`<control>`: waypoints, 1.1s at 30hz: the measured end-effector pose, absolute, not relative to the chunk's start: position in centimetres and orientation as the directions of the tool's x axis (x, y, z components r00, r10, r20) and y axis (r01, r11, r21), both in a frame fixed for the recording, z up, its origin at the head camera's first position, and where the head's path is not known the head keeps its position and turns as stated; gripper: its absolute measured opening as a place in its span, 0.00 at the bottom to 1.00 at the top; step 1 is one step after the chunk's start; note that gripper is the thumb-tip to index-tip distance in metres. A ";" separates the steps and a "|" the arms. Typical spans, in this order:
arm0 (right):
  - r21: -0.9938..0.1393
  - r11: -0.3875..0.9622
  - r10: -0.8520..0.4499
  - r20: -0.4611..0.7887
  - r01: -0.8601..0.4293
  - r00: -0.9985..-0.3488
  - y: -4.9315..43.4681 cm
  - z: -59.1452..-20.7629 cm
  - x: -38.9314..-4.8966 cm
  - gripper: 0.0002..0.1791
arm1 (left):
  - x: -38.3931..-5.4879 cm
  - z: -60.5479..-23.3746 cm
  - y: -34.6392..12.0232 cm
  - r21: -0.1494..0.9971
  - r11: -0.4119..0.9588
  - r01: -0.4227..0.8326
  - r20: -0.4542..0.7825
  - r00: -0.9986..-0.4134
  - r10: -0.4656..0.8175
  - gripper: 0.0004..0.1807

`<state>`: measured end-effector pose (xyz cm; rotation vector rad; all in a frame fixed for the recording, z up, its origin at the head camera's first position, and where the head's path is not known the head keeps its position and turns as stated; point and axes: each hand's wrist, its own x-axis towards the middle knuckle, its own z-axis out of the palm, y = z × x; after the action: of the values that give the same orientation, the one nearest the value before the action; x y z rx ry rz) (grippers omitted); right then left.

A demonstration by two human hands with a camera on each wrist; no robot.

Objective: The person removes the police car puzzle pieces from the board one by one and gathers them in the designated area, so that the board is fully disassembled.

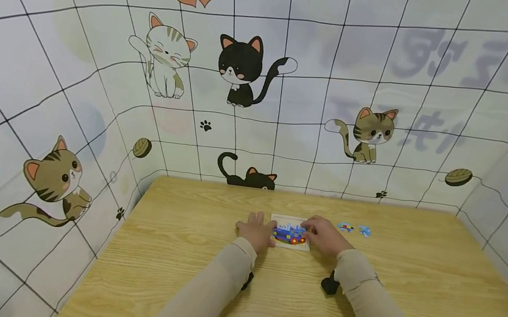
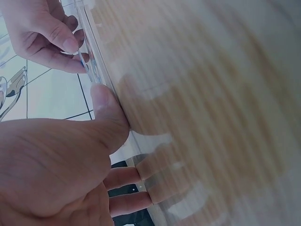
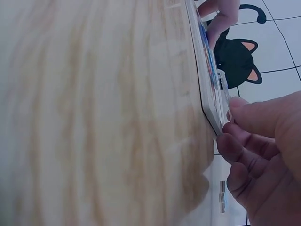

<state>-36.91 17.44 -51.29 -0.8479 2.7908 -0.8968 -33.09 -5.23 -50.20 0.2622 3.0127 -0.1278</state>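
A small jigsaw puzzle (image 1: pixel 290 235) with a blue cartoon vehicle on a white-bordered board lies flat on the table. My left hand (image 1: pixel 256 231) rests at its left edge, fingers spread on the tabletop and thumb against the board's side. At the board's right side my right hand (image 1: pixel 327 236) pinches a thin puzzle piece (image 3: pixel 227 104) between thumb and forefinger, tilted just over the board's edge. The fingers hide most of that piece in the head view. Two loose blue puzzle pieces (image 1: pixel 345 227) lie beyond the right hand.
The wooden table (image 1: pixel 280 307) meets a cloth backdrop (image 1: pixel 295 148) printed with cats and grid lines at its far edge and sides. A black wrist device (image 1: pixel 330 284) hangs under the right wrist; another shows under the left.
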 end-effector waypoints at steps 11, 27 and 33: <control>-0.528 0.693 -0.521 0.104 -0.491 -0.847 18.1 -51.4 -36.6 0.15 | -33.4 -50.8 -5.2 -0.082 0.986 0.148 -0.125 -0.983 0.137 0.41; -0.547 0.697 -0.473 0.134 -0.463 -0.871 21.9 -51.4 -36.0 0.16 | -32.9 -50.1 -5.3 -0.054 0.986 0.157 -0.138 -0.979 0.148 0.40; -0.543 0.719 -0.440 0.127 -0.434 -0.889 23.1 -51.4 -35.8 0.15 | -32.9 -50.0 -5.4 -0.037 0.986 0.160 -0.131 -0.979 0.153 0.40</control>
<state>-35.80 23.10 -51.40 -0.7376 2.9024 -0.9130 -32.86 -5.37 -50.04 0.2376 3.0030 -0.0718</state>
